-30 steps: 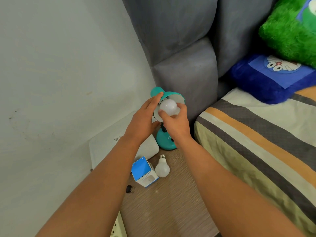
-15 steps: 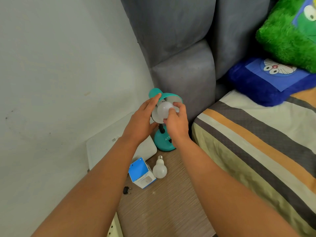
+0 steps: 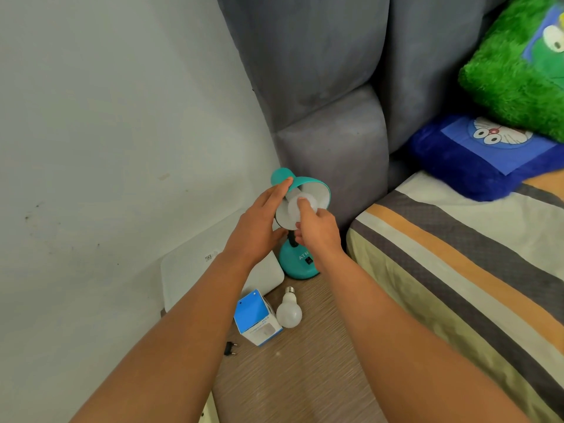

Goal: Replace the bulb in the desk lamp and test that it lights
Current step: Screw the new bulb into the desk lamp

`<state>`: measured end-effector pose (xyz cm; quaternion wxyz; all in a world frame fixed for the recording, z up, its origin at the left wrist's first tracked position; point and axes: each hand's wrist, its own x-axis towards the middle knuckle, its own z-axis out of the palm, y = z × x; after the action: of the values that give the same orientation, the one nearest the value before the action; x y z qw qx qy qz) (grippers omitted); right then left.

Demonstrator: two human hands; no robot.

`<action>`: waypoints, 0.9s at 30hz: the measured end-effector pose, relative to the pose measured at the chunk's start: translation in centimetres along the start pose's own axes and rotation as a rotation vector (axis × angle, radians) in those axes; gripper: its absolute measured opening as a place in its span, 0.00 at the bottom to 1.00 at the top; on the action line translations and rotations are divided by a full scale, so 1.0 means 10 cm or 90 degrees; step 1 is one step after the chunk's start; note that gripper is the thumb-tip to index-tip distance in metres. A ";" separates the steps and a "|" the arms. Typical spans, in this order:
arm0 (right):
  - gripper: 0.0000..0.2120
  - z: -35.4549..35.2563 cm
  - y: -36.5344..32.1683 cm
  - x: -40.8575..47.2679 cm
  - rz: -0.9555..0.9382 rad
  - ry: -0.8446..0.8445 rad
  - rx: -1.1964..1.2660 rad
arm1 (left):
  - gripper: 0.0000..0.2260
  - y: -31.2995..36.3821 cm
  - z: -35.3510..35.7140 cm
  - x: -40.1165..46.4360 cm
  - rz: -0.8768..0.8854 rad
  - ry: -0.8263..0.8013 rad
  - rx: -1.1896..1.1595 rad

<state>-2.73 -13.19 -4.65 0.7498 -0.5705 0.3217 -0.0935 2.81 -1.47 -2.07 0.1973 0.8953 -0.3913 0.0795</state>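
Head view, bulb half hidden by right-hand fingers

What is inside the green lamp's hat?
Inside the lamp shade sits a white bulb. The right hand grips it with its fingertips while the left hand steadies the shade. The socket behind the bulb is covered, so it cannot be seen.

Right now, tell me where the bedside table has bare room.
Free: the near wood surface, bordered by the bulb box, spare bulb and bed edge. Crowded: the far end, around the lamp base, white box and both hands; a small plug lies left.
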 end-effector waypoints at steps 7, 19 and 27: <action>0.31 -0.03 0.02 -0.02 -0.124 0.056 -0.054 | 0.39 0.02 0.00 0.01 -0.006 -0.006 0.000; 0.38 0.06 0.00 -0.09 -0.052 0.011 -0.023 | 0.39 -0.01 0.00 0.01 -0.007 -0.003 0.003; 0.25 0.00 0.02 -0.06 -0.142 -0.016 -0.117 | 0.40 0.01 0.01 0.02 -0.007 -0.006 0.001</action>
<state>-3.22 -12.80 -4.58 0.6832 -0.6702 0.2541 -0.1395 2.88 -1.64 -2.06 0.1952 0.8981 -0.3869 0.0748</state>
